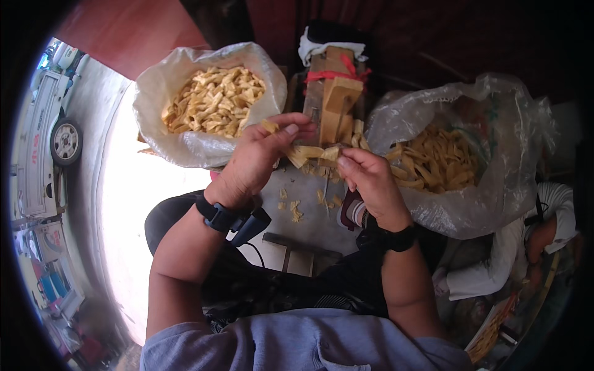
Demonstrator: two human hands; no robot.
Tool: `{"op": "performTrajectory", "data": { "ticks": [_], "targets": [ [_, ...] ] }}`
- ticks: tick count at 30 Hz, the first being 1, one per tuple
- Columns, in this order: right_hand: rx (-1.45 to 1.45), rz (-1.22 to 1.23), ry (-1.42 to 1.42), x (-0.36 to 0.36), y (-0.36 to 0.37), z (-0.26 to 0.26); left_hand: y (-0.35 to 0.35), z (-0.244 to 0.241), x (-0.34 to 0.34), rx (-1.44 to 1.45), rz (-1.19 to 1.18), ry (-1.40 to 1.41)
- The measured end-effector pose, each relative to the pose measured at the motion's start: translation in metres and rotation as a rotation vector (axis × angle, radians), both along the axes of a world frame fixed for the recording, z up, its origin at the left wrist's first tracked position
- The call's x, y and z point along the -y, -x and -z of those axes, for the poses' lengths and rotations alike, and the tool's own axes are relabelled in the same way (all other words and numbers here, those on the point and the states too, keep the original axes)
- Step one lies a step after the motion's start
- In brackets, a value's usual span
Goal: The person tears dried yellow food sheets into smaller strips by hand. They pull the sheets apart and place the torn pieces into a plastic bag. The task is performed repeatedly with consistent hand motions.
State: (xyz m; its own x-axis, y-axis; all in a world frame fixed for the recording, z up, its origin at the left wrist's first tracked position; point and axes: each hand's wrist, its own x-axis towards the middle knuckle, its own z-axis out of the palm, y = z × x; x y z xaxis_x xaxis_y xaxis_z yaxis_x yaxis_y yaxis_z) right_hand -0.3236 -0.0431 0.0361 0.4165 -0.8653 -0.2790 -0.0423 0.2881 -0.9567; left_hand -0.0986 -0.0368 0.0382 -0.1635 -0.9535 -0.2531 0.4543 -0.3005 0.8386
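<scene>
My left hand (274,139) is raised beside the wooden block stand, with a small yellowish dried piece (269,125) between its thumb and fingers. Between the hands lies a longer, flat yellowish dried strip (304,155), its left end fanned out. The fingertips of my right hand (362,169) pinch a pale piece (330,153) at the strip's right end; whether the two are one piece I cannot tell. Just beyond the hands stands the wooden stand (335,97), tied with red cloth (332,74) near its top. More pieces lie at its right side, partly behind my right hand.
At the left, a white plastic sack (153,111) holds many pale pieces (216,102). A clear plastic sack (506,185) at the right holds darker strips (436,160). Scraps (296,211) lie below the hands. Another person's white-clothed limb (482,273) is at the lower right.
</scene>
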Motion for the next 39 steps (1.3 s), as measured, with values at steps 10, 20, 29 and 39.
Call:
{"op": "performTrajectory", "data": {
  "ticks": [10, 20, 29, 39],
  "targets": [
    [-0.168, -0.166, 0.135, -0.003, 0.001, 0.003, 0.018, -0.012, -0.013, 0.425, 0.398, 0.183],
    [0.065, 0.011, -0.014, -0.013, 0.006, -0.007, 0.014, -0.016, -0.018, 0.426, 0.237, 0.138],
    [-0.103, 0.308, 0.170, 0.010, -0.015, 0.015, 0.026, 0.012, 0.004, 0.614, 0.071, 0.312],
    [-0.500, 0.322, 0.648, 0.031, -0.018, 0.052, 0.034, 0.047, 0.025, 0.990, -0.001, 0.426]
  ]
}}
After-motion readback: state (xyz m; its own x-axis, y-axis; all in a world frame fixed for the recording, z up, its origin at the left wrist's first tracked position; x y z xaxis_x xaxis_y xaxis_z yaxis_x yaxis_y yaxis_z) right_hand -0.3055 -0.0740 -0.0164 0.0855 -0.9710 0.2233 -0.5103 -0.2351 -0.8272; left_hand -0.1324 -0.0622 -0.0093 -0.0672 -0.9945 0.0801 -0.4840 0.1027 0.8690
